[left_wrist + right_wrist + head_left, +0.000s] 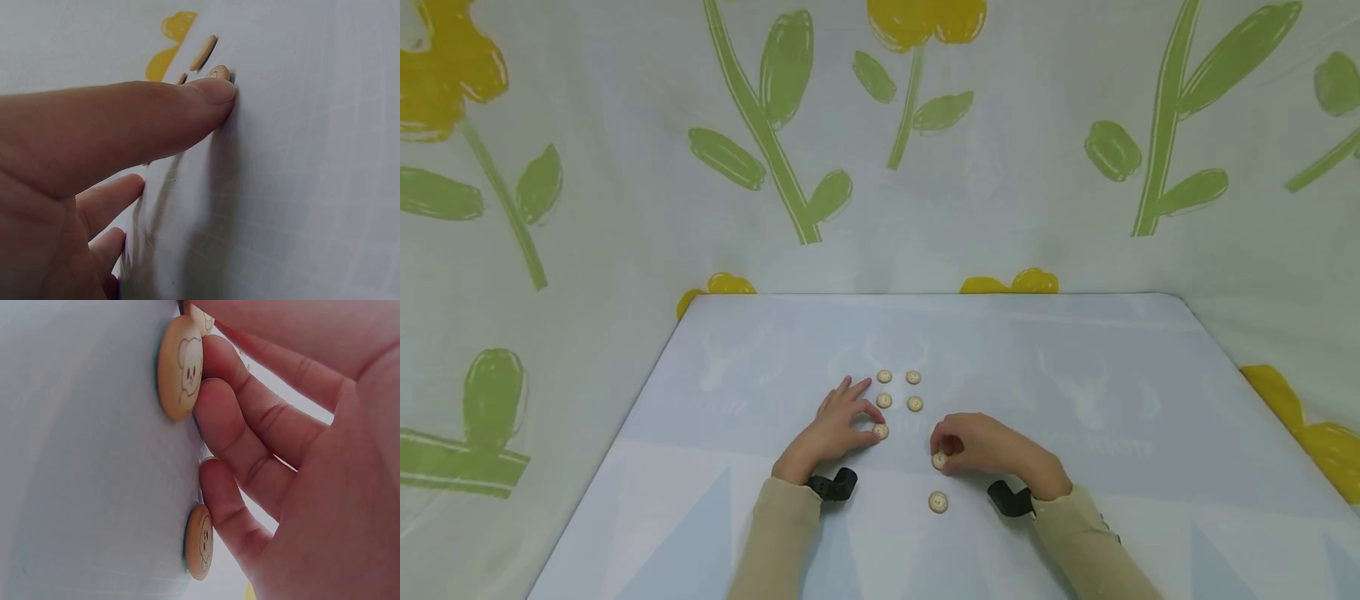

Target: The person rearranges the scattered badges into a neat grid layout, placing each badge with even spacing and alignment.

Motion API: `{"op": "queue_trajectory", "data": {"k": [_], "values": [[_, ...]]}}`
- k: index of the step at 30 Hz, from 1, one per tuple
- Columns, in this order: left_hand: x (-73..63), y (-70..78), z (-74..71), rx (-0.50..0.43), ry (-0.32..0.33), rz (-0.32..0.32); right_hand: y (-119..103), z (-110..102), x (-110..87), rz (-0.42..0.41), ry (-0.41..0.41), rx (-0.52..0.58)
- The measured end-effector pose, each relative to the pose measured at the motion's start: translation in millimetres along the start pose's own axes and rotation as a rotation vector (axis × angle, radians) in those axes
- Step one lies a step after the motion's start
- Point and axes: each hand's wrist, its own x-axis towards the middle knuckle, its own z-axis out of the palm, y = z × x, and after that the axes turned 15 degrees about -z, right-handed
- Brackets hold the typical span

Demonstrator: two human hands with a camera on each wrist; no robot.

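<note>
My left hand [835,429] pinches a small round wooden disc [881,431] between thumb and forefinger, the other fingers spread out. In the left wrist view the thumb covers most of what lies beyond it, with a disc edge [219,72] showing past its tip. To the right, my right hand [988,446] has its thumb and fingers curled round another disc [939,460] at the tabletop. Against the right fingertips in the right wrist view is a disc [180,369] with a drawn bear face. A loose disc [937,502] lies nearer the person.
Beyond the hands, more discs lie in two rows of two, among them a far left one [884,377] and a near right one [914,404]. The pale patterned tabletop [1075,358] meets a flower-printed curtain [1000,217] behind it. Black wrist cameras [1011,500] sit at both sleeves.
</note>
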Motion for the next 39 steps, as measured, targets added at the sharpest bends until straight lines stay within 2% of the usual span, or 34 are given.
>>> {"op": "queue_trajectory", "data": {"k": [6,13,27,39], "values": [[0.5,-0.2,-0.4,0.002,0.001,0.014,-0.4,-0.3,-0.2,0.006,0.003,-0.013],[1.0,-1.1,-0.1,0.001,-0.005,0.001,-2.4,-0.3,0.0,0.006,0.008,0.009],[1.7,0.0,-2.7,-0.011,0.004,0.008,-4.4,-5.5,1.2,0.035,-0.047,0.078],[0.4,0.7,-1.7,-0.022,-0.012,-0.020,-1.3,-2.9,-0.8,0.033,-0.045,0.075]]}}
